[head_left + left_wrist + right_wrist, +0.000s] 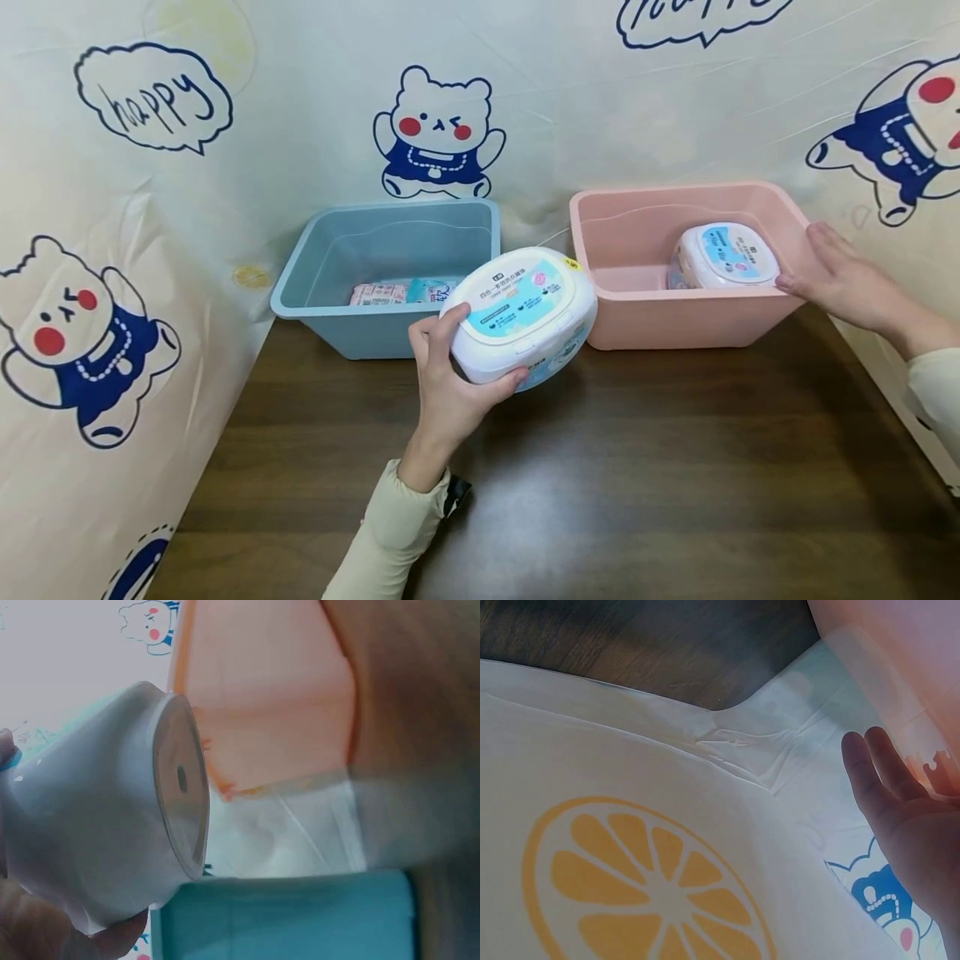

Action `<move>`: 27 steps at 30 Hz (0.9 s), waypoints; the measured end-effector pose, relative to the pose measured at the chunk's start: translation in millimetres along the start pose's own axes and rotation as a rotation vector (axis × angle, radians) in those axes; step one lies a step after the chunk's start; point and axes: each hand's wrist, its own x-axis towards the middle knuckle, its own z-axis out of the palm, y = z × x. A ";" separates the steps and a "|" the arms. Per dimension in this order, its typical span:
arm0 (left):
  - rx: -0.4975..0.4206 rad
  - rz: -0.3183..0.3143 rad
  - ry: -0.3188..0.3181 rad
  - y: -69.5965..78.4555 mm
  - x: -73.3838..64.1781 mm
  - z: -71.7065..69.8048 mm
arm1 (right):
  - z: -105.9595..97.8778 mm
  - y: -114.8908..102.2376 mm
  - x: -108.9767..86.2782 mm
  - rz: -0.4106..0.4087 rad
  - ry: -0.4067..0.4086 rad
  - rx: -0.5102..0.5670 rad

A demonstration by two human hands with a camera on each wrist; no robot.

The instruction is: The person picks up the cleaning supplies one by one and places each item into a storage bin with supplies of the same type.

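A pale sleeve (386, 533) is lying nearest the camera, leading to the left hand (453, 392), which is gripping a white lidded tub (517, 312) with its thumb on the near side and its fingers around the left end. The tub is hanging tilted above the worktop (615, 475), in front of the gap between two bins, its labelled lid facing up toward the head camera. Its smooth shell is looking like stiff plastic, probably slippery under dry fingertips and unlikely to crush; its weight is staying uncertain, since the filling is not showing. The rounded sides below the lid seam are offering the safest hold, ideally with support beneath, because pulling on the lid alone could be risking popping it. The right hand (855, 283) is holding nothing, resting against the right end of the pink bin (675, 325) with its fingers extended. Inside that bin a matching tub (731, 254) is sitting toward the right; at left, the blue bin (360, 333) is holding a printed packet (390, 292). Behind, a bear-patterned cloth (300, 100) is covering the wall.
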 end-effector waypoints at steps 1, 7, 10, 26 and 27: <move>0.001 0.009 0.006 2.1 2.7 1.4 | 0.1 -0.2 0.1 0.002 -0.004 0.003; -0.020 0.035 0.031 12.8 16.7 8.6 | -0.4 1.2 -0.4 0.012 -0.035 0.024; -0.036 0.033 0.044 18.2 24.8 13.7 | -1.6 1.8 -0.4 0.009 -0.039 0.026; -0.071 -0.067 0.149 43.6 70.4 85.1 | -2.5 -0.3 -1.7 0.026 -0.041 0.063; -0.061 -0.075 0.156 43.9 72.8 90.6 | -2.1 -0.3 -1.7 0.028 -0.041 0.065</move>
